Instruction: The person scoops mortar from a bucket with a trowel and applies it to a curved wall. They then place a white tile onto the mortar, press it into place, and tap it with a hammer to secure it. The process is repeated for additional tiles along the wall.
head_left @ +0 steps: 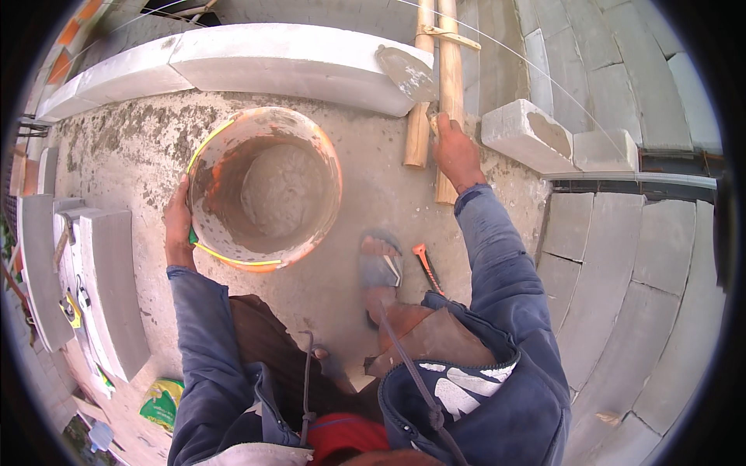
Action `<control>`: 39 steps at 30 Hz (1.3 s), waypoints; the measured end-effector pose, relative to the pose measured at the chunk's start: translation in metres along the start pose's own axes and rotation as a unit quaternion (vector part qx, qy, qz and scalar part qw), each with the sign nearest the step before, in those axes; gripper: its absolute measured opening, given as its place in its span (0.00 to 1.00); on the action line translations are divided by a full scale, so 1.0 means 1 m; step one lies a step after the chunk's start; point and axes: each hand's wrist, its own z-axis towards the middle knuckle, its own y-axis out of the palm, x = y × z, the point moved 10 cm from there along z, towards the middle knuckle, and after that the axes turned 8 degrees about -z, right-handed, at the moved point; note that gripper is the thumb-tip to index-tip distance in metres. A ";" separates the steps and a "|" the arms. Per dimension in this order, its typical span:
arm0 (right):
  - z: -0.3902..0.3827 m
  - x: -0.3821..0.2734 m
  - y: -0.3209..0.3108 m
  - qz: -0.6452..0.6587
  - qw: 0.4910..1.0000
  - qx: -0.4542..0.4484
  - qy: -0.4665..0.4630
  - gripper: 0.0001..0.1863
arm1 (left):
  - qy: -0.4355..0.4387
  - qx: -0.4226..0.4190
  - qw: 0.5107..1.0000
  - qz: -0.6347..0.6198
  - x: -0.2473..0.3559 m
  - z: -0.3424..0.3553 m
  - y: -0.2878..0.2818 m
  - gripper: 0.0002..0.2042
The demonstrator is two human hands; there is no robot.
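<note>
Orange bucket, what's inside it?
Inside the orange bucket there's grey, mortar-like paste, with more smeared up the walls. The paste covers the bottom, so that can't be seen.

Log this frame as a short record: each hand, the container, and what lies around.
Left hand: against the left side of a bucket
Right hand: gripping a trowel
Trowel blade: at the right end of a row of white blocks; contact unclear
Bucket: orange, with grey mix inside
By the right hand: wooden poles
Elsewhere: orange-and-black tool right of a sandalled foot; green-and-yellow bag at lower left
</note>
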 end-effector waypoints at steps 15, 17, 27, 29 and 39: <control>-0.012 -0.100 -0.010 -0.006 0.996 0.053 -0.069 0.23 | 0.012 -0.013 1.000 0.000 0.000 0.003 0.003 0.28; -0.035 -0.094 -0.013 0.027 0.995 0.032 -0.089 0.24 | 0.034 -0.026 0.999 -0.019 0.016 -0.005 0.008 0.27; -0.140 -0.171 -0.095 0.012 0.937 -0.203 -0.285 0.21 | 0.134 -0.087 0.980 0.117 0.073 -0.099 0.150 0.22; -0.159 -0.171 -0.060 0.000 0.925 -0.258 -0.279 0.20 | 0.159 -0.096 0.963 0.195 0.071 -0.113 0.175 0.23; -0.202 -0.184 -0.048 0.233 0.825 -0.350 -0.378 0.29 | 0.236 -0.071 0.912 0.327 0.084 -0.174 0.220 0.22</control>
